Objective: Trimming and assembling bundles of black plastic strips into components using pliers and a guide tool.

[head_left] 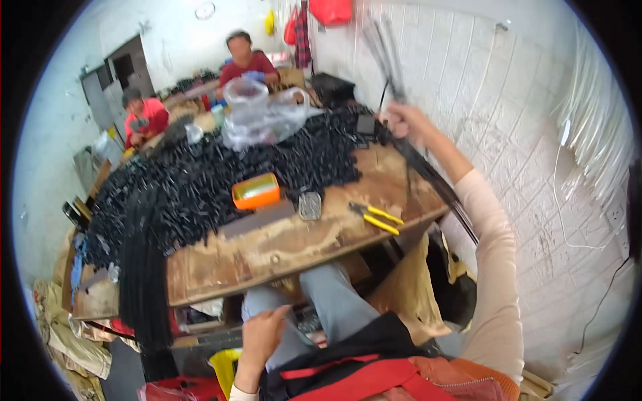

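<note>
One head view shows both hands. Right hand [403, 121] is raised over the worn wooden bench [281, 250], its grip closed around a bundle of long thin black rods [428, 170]. Left hand [263, 334] rests open on the lap, holding nothing. Yellow-handled pliers [376, 218] lie on the bench.

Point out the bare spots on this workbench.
Bare wood on the workbench runs along the near edge, below the orange tray and yellow-handled pliers. Behind those, the heap of black parts crowds everything.
</note>
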The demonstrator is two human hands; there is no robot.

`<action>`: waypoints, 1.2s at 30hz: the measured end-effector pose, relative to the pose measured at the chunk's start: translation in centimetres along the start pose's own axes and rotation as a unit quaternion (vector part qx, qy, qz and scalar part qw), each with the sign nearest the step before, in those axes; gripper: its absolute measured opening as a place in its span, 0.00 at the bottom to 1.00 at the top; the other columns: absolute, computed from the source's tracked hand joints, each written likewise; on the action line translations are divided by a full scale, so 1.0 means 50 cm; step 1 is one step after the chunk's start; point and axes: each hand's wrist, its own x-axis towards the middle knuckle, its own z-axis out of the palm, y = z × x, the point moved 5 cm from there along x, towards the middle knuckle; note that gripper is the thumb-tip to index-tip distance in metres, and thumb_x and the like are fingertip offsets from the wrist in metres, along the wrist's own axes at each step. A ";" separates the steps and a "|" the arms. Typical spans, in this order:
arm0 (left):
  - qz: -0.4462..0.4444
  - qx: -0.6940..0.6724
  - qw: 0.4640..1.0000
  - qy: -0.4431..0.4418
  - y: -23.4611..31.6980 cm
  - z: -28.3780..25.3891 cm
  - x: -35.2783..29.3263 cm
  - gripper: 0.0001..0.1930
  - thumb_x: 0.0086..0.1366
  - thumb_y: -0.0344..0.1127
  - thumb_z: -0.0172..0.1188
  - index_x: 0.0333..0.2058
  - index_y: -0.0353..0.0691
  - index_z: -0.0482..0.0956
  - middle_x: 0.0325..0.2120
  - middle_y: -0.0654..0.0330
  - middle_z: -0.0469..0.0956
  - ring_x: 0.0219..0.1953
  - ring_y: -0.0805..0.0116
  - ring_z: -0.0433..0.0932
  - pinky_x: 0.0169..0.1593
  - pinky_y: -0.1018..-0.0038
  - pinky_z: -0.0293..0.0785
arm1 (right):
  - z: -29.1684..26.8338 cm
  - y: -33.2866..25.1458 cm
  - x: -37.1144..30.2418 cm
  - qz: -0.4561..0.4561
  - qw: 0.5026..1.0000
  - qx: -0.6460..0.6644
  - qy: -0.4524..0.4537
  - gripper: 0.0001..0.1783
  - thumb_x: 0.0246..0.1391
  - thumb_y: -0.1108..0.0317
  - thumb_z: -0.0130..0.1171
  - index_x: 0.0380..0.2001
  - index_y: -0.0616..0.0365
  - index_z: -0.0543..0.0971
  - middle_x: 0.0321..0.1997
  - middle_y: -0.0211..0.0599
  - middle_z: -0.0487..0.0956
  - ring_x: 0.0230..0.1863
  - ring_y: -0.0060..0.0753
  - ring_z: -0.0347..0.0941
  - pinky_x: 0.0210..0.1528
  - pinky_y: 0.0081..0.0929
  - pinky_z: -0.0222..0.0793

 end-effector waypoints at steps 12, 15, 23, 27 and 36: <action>-0.069 -0.755 0.652 -0.027 0.133 -0.166 0.142 0.21 0.71 0.39 0.52 0.60 0.41 0.66 0.28 0.61 0.74 0.26 0.70 0.74 0.29 0.75 0.68 | 0.646 -0.047 -0.288 -0.014 0.925 0.270 -0.266 0.18 0.67 0.52 0.46 0.41 0.58 0.69 0.22 0.21 0.65 0.19 0.14 0.61 0.21 0.16 0.59; -0.086 -0.676 0.716 0.153 0.112 -0.209 0.073 0.12 0.73 0.40 0.49 0.49 0.41 0.67 0.16 0.74 0.55 0.12 0.83 0.52 0.16 0.83 0.47 | 0.698 -0.041 -0.314 0.016 0.930 0.051 -0.364 0.22 0.67 0.52 0.46 0.47 0.62 0.71 0.32 0.33 0.77 0.33 0.24 0.75 0.36 0.24 0.73; -0.057 -0.679 0.716 0.151 0.042 -0.200 0.031 0.11 0.76 0.42 0.41 0.39 0.41 0.65 0.15 0.73 0.52 0.11 0.84 0.47 0.14 0.82 0.43 | 0.649 -0.069 -0.131 -0.206 0.953 -0.038 -0.220 0.26 0.67 0.47 0.43 0.39 0.60 0.78 0.39 0.40 0.82 0.44 0.35 0.80 0.44 0.31 0.76; -0.042 -0.696 0.712 0.088 0.043 -0.153 0.032 0.14 0.75 0.43 0.43 0.46 0.39 0.67 0.19 0.68 0.64 0.18 0.78 0.64 0.23 0.80 0.63 | 0.756 -0.106 -0.085 -0.012 0.871 0.244 -0.426 0.25 0.64 0.46 0.50 0.47 0.59 0.75 0.41 0.38 0.81 0.42 0.35 0.80 0.46 0.33 0.77; -0.011 -0.780 0.625 -0.007 0.042 -0.234 0.061 0.23 0.74 0.41 0.44 0.57 0.27 0.63 0.52 0.45 0.73 0.54 0.54 0.75 0.58 0.60 0.72 | 0.757 -0.067 -0.231 0.031 0.895 0.163 -0.414 0.22 0.66 0.56 0.48 0.53 0.62 0.70 0.42 0.41 0.80 0.45 0.38 0.79 0.51 0.35 0.76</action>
